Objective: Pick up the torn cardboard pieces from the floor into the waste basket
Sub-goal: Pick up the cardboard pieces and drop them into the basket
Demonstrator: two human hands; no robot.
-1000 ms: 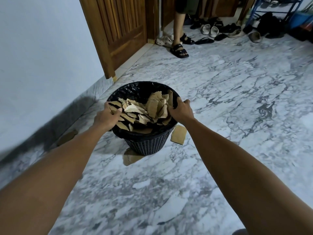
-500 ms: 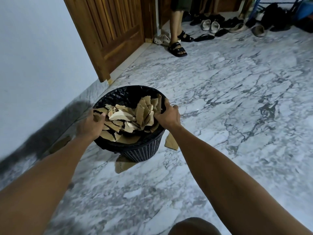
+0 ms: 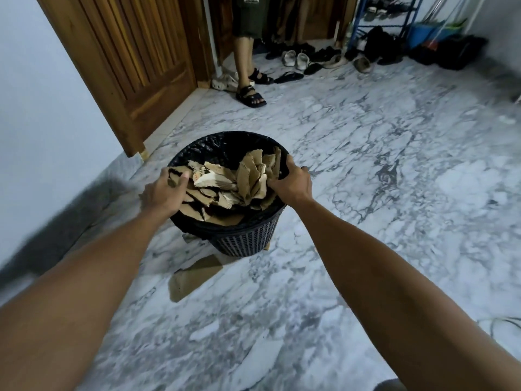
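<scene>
A black mesh waste basket (image 3: pixel 245 241) lined with a black bag stands on the marble floor, filled with torn brown cardboard pieces (image 3: pixel 225 184). My left hand (image 3: pixel 165 191) grips the basket's left rim, fingers over a cardboard scrap at the edge. My right hand (image 3: pixel 293 182) grips the right rim, thumb inside against the cardboard. A flat cardboard piece (image 3: pixel 194 273) lies on the floor just in front of the basket, partly under its base. A small corner of another piece (image 3: pixel 267 245) shows at the basket's right foot.
A white wall runs along the left, with a wooden door (image 3: pixel 127 66) beyond it. A person in sandals (image 3: pixel 251 93) stands by the doorway. Shoes (image 3: pixel 298 59) and a blue rack (image 3: pixel 377 21) with bags line the far wall.
The basket has shifted to the right, now covering most of the cardboard piece that lay at its right side. Both hands stay on the rim.
</scene>
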